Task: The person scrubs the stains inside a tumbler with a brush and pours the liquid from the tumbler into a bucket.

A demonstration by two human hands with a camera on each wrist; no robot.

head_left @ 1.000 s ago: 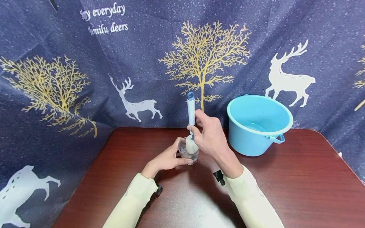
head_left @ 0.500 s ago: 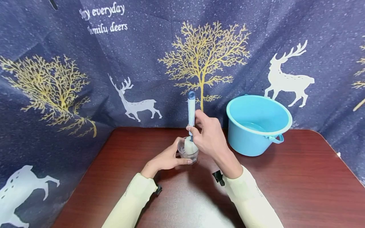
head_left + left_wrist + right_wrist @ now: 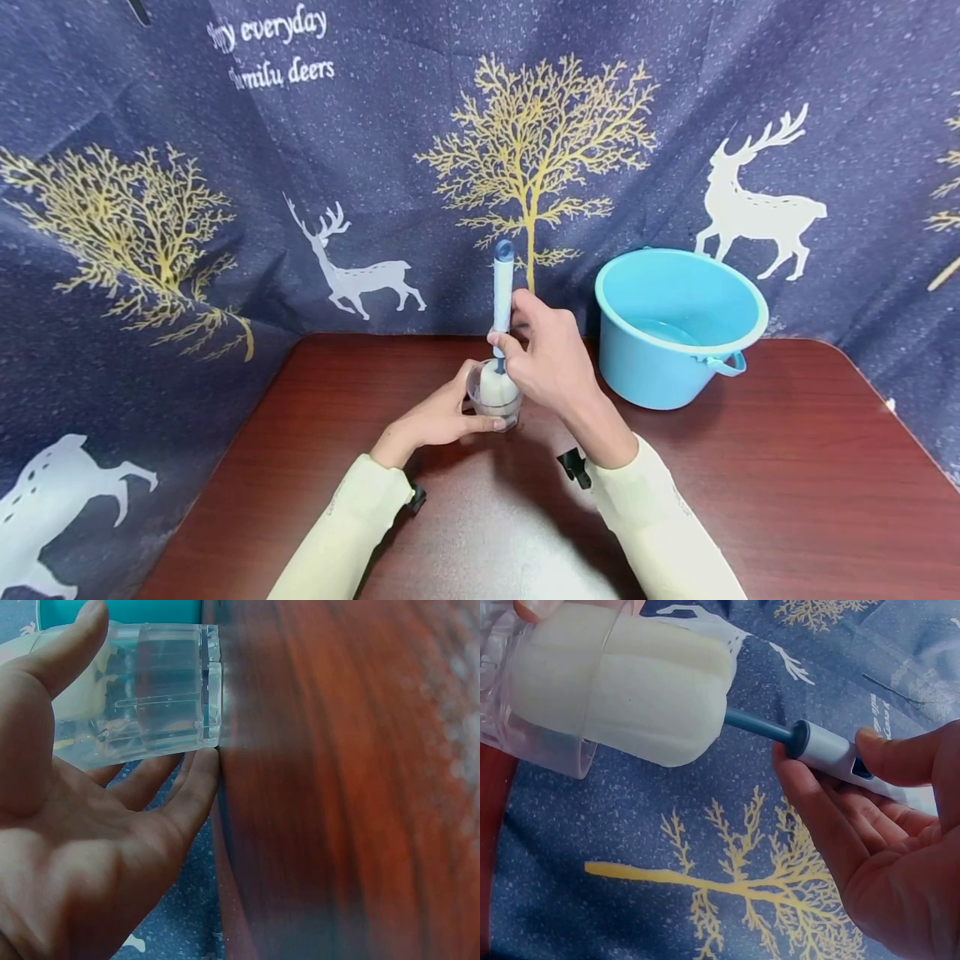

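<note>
My left hand (image 3: 438, 412) holds a clear cup (image 3: 504, 421), thumb on the near side and fingers round the far side. In the left wrist view the cup's thick base (image 3: 213, 686) meets the tabletop. With thumb and fingers my right hand (image 3: 551, 354) grips the pale blue handle (image 3: 503, 296) of a sponge cup brush above the cup. Its white sponge head (image 3: 652, 682) sits partly inside the cup, with the rear part out past the rim. A dark blue stem (image 3: 757, 726) joins sponge and handle. The sponge's tip is blurred through the cup wall.
To the right of the hands, a light blue bucket (image 3: 637, 367) stands near the table's back edge, its handle (image 3: 727, 365) hanging on the near side. Behind the reddish-brown table (image 3: 750, 492) hangs a dark blue cloth (image 3: 450, 150) with deer and trees.
The sponge head has shifted slightly left inside the cup, and the brush handle's top has tipped a little right. Both hands keep their grips and stay almost where they were.
</note>
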